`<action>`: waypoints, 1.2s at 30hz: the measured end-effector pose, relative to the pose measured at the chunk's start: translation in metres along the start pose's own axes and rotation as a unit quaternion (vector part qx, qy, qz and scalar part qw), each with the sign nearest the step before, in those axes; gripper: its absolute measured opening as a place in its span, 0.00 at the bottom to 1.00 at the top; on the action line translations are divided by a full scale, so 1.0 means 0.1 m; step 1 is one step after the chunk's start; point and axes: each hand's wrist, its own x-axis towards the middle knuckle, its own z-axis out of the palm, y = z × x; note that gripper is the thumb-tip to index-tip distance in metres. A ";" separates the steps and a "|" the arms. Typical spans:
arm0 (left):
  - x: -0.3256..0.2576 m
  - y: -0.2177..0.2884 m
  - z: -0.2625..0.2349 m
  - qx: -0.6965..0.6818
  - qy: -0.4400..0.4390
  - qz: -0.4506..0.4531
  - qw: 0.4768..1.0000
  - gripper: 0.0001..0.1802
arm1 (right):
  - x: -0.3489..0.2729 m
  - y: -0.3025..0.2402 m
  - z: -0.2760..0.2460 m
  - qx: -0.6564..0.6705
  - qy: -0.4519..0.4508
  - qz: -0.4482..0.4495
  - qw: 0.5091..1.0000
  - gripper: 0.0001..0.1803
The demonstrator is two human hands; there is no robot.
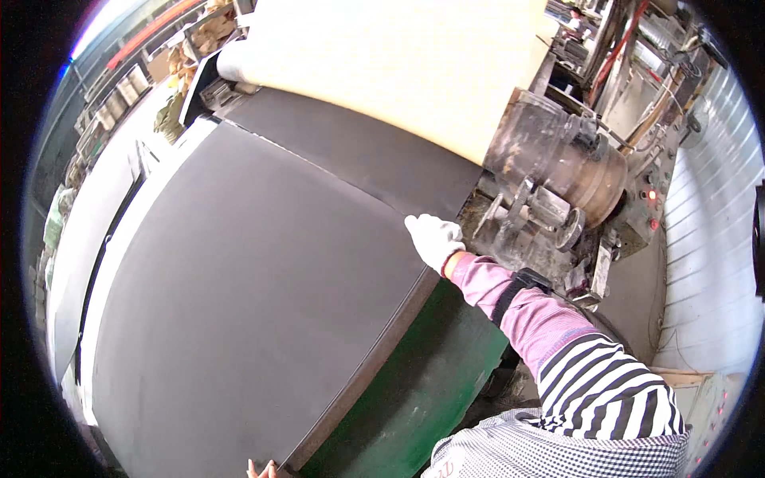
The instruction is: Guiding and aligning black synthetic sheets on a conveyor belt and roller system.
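Note:
A large dark grey sheet point(247, 271) lies smooth over the machine's bed. My right hand point(437, 241), in a white glove, is at its far right corner. The fingers are closed on the sheet's edge, by the seam point(319, 167) that runs across to the left. At the lower edge of the picture, fingertips of my left hand point(261, 470) rest by the sheet's near right corner. The rest of that hand is cut off, so its grip is hidden. Beyond the seam another dark strip point(358, 143) runs under a pale yellow sheet point(390, 64).
A worn metal drum point(558, 151) with a handwheel point(570, 229) stands right of the sheet. A control box point(641, 211) with lit red buttons is behind it. Below the sheet's right edge is a green panel point(406, 382). Stacked goods point(119, 99) stand at the far left.

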 end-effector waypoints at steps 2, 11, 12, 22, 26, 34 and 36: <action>0.12 0.07 0.08 0.089 -0.124 0.067 0.986 0.23 | 0.06 0.12 0.01 0.010 -0.028 0.051 0.998 0.12; 0.78 2.02 0.26 0.079 -0.123 0.071 0.987 0.22 | -1.09 -0.07 -0.37 0.264 0.211 -0.277 0.899 0.15; 0.76 2.13 0.21 0.120 -0.095 0.072 0.986 0.24 | -1.28 -0.18 -0.37 0.328 0.181 -0.288 0.881 0.15; 0.60 2.13 0.66 0.063 0.052 0.124 0.989 0.34 | -3.08 -0.03 -0.42 0.605 -0.225 -0.031 0.763 0.11; 0.04 0.81 0.34 0.114 0.083 -0.220 0.965 0.33 | -3.24 0.05 -0.59 0.544 -0.276 -0.003 0.792 0.12; 0.31 0.99 0.39 0.092 0.144 -0.004 0.985 0.31 | -3.67 -0.36 -0.90 0.424 -0.213 -0.067 0.878 0.14; 0.33 0.94 0.28 -0.007 0.106 0.069 0.992 0.24 | -3.76 -0.44 -0.90 0.367 -0.195 -0.182 0.891 0.15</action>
